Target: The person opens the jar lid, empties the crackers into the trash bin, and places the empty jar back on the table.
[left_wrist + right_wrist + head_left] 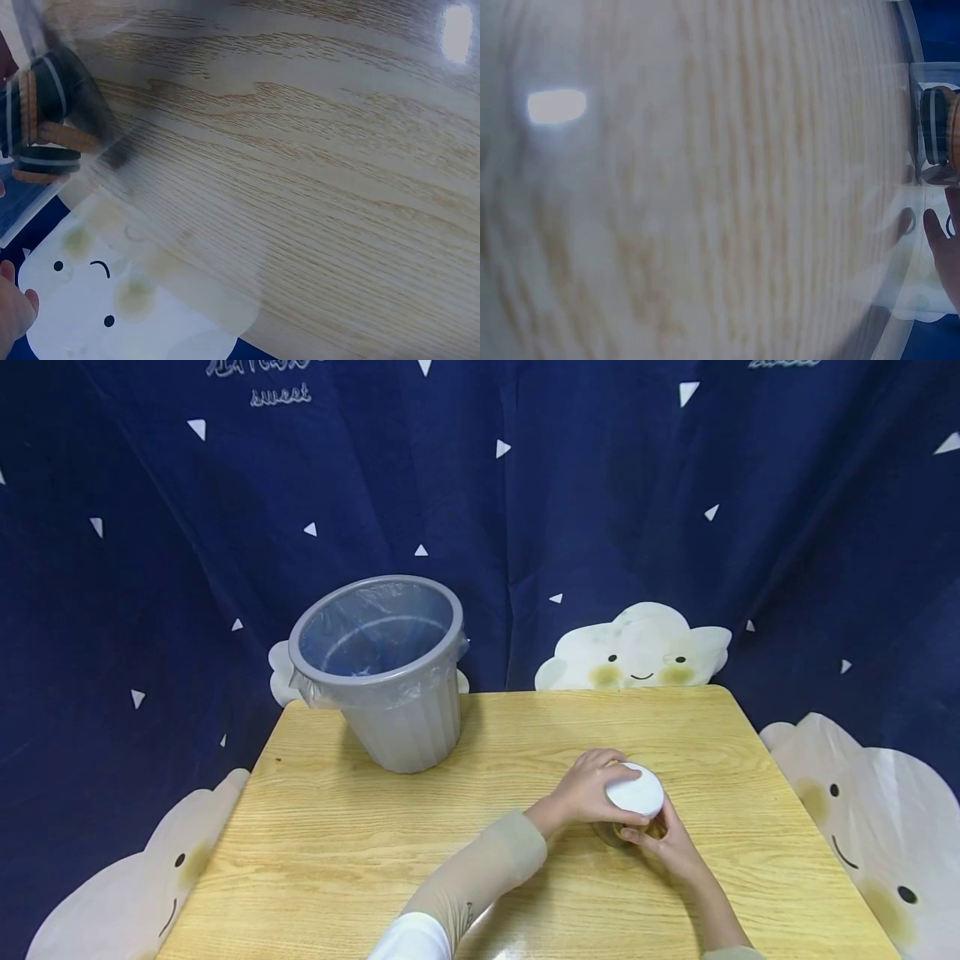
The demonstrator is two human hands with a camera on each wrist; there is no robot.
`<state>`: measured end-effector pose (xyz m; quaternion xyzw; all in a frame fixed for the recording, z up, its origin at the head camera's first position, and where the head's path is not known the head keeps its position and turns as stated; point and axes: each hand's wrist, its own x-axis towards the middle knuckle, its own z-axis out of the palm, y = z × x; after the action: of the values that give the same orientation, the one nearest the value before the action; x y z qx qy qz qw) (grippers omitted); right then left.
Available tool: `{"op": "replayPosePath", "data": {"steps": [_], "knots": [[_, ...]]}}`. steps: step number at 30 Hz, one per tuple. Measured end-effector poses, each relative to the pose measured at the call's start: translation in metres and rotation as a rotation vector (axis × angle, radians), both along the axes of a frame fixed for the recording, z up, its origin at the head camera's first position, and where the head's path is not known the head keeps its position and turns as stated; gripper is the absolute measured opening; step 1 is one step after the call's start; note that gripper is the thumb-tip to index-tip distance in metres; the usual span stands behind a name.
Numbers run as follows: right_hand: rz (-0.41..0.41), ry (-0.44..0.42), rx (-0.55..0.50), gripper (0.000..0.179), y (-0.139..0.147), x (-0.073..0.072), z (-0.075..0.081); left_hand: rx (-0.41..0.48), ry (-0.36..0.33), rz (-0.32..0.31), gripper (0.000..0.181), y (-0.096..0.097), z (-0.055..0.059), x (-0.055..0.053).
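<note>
Clear jar (609, 833) with white lid (636, 792) holds dark and tan biscuits (69, 138).

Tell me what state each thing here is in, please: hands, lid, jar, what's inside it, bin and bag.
Left hand: gripping the white lid
Right hand: holding the clear jar
White lid: over the jar's top; can't tell how tight
Clear jar: covered, not empty
Biscuits: loose inside the jar
Bin: upright, open-topped
Plastic bag: lining the bin, folded over its rim
</note>
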<state>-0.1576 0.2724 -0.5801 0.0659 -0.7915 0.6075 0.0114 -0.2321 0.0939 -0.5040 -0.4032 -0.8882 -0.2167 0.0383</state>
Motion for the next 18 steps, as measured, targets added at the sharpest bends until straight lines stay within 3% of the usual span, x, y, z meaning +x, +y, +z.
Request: {"op": "replayPosePath", "data": {"steps": [18], "knots": [[0.014, -0.017, -0.001, 0.087, 0.0, 0.0002, 0.0004, 0.033, 0.086, 0.047, 0.068, 0.0024, -0.005, 0.0046]]}}
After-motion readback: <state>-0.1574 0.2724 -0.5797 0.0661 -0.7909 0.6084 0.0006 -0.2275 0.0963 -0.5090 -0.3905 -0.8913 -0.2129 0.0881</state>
